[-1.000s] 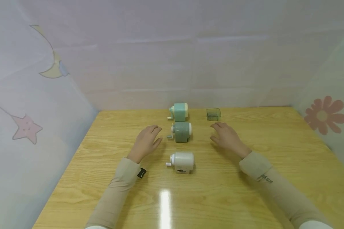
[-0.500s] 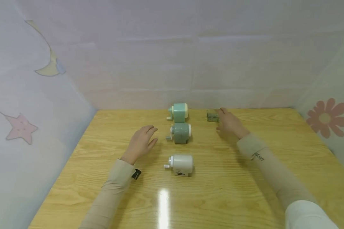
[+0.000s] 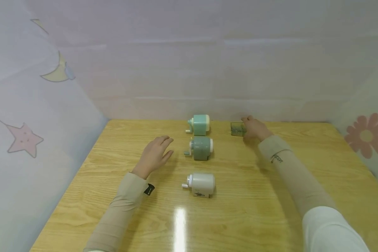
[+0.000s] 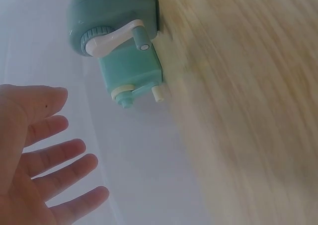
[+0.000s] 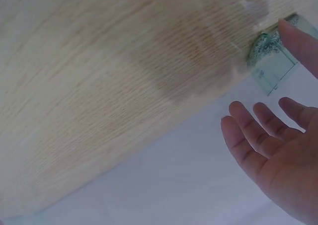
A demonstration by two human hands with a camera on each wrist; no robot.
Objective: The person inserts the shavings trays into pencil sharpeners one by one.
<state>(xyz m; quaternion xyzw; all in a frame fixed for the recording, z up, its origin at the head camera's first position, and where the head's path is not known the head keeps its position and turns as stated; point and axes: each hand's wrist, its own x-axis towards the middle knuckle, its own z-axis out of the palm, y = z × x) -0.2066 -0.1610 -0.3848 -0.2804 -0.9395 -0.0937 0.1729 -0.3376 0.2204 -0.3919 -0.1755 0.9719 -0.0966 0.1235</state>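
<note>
Beside the grey-green pencil sharpener [image 3: 202, 148] my left hand [image 3: 154, 156] hovers over the table, fingers spread and holding nothing. Its crank [image 4: 114, 37] faces that hand in the left wrist view. Behind it stands a light teal pencil sharpener [image 3: 200, 125]; a cream one [image 3: 203, 184] is nearest me. My right hand [image 3: 255, 128] is at the right end of a clear green shavings drawer [image 3: 237, 130]. In the right wrist view the drawer [image 5: 272, 61] holds dark specks, and the thumb [image 5: 298, 41] overlaps it. The other fingers are loosely bent, apart from the drawer.
A wood-grain table [image 3: 107, 189] runs back to a pale cloth wall [image 3: 163, 77]. Side walls carry a pink star [image 3: 25, 140] and a red flower [image 3: 366, 135]. A black tag [image 3: 149, 189] sticks out from the left cuff.
My right hand has moved back and slightly right, to the clear drawer. The left hand has drawn slightly left, away from the sharpeners. The sharpeners stand as before; the view has shifted slightly.
</note>
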